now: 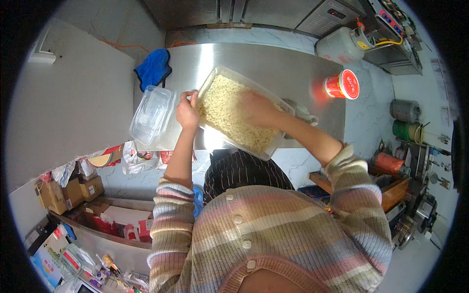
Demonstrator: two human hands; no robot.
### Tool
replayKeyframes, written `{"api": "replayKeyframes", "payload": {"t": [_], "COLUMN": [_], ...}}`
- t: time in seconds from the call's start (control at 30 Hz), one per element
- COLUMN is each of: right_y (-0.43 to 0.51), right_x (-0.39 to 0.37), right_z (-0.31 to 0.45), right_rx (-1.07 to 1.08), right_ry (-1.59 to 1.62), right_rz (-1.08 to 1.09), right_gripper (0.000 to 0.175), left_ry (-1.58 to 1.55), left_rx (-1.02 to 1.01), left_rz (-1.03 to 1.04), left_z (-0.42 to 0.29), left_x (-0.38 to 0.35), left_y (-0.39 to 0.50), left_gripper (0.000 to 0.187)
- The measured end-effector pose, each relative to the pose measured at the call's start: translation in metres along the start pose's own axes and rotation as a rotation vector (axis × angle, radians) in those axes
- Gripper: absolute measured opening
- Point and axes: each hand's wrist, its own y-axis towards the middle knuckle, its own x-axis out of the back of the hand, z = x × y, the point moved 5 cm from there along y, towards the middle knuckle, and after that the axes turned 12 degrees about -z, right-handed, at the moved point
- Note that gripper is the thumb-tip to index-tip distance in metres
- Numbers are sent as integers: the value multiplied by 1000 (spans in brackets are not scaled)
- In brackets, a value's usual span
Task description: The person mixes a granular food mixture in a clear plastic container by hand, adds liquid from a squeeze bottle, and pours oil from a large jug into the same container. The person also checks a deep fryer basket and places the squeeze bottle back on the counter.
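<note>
A clear plastic container [270,154] sits tilted at an angle across the front edge of the stainless steel table [304,73]. Small pale-yellow crumbly pieces [223,106] of what looks like food fill it. My left hand [188,112] grips its left rim, thumb on the upper side. Blurred by motion, my right hand [256,110] is down on the pieces in the container's right half; its fingers cannot be made out. Left of my left hand lies a clear plastic lid or shallow box [152,115].
A blue cloth [154,69] lies at the table's left end. The red tub [335,86] with a white-rimmed lid stands at the right end. Crumpled clear plastic [306,115] is beside the container. A gas cylinder [339,45] stands beyond the far right corner; cardboard boxes [73,192] are at lower left.
</note>
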Motion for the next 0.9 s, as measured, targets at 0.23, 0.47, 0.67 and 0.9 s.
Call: {"api": "replayKeyframes", "payload": {"t": [0.23,0.47,0.67,0.9], "right_y": [1,-76,-18,-58], "right_x": [-40,-38,-75,-39], "right_z": [22,-65,-59,-31], "right_rx": [-175,-895,-960,-1184], "right_ry": [87,942,881,1455], "right_rz": [-46,-91,-187,-181], "right_gripper": [57,72,83,58], "left_ry": [13,-4,17,-17], "left_rx": [-4,18,-22,13], "left_rz": [-8,-16,-17,-32], "left_z": [0,3,-4,5], "left_x": [-7,-3,-10,-5], "left_y": [-3,-1,-1,0], "left_gripper": [35,33,34,36]}}
